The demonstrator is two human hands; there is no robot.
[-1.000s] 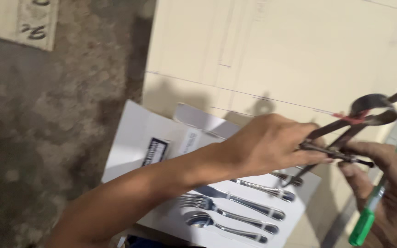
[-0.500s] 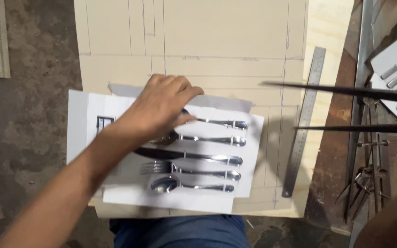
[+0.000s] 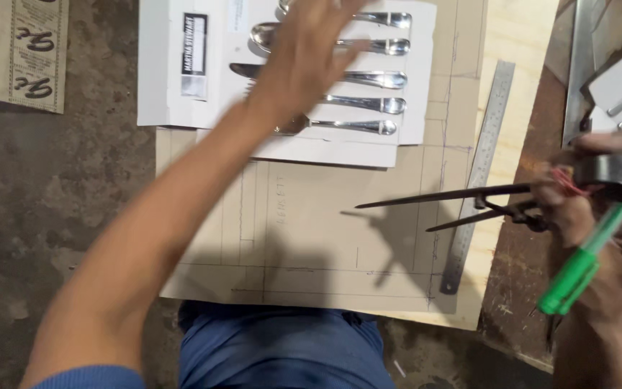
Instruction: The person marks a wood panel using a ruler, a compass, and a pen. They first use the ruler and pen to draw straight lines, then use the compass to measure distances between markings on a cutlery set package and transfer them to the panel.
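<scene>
Shifted since half a second ago: cutlery card [image 3: 181, 86] now near the top of view, left hand [image 3: 304, 57] lifted off it and blurred mid-swing, fingers spread wide, holding nothing. Right hand [image 3: 599, 238] closed around the head of the metal dividers [image 3: 455, 205] and a green marker [image 3: 577, 270] together. Divider legs narrow, both points aimed toward the left and hovering over the cardboard sheet [image 3: 311, 238], just right of its centre. Steel ruler [image 3: 480, 173] lying along the cardboard's right margin, under the divider legs. Five pieces of cutlery [image 3: 368, 75] sitting on the card at the cardboard's far edge, card overlapping that edge. Risks, as judged: sharp points exposed above the cardboard while the left arm sweeps across it, so a scratch or jab possible if the arm drops back carelessly; marker crowding the grip on the dividers, so leg spacing liable to slip and spoil any transferred measure; ruler unsecured, easily nudged off the pencilled lines; cutlery loose enough to slide if the card gets knocked.
</scene>
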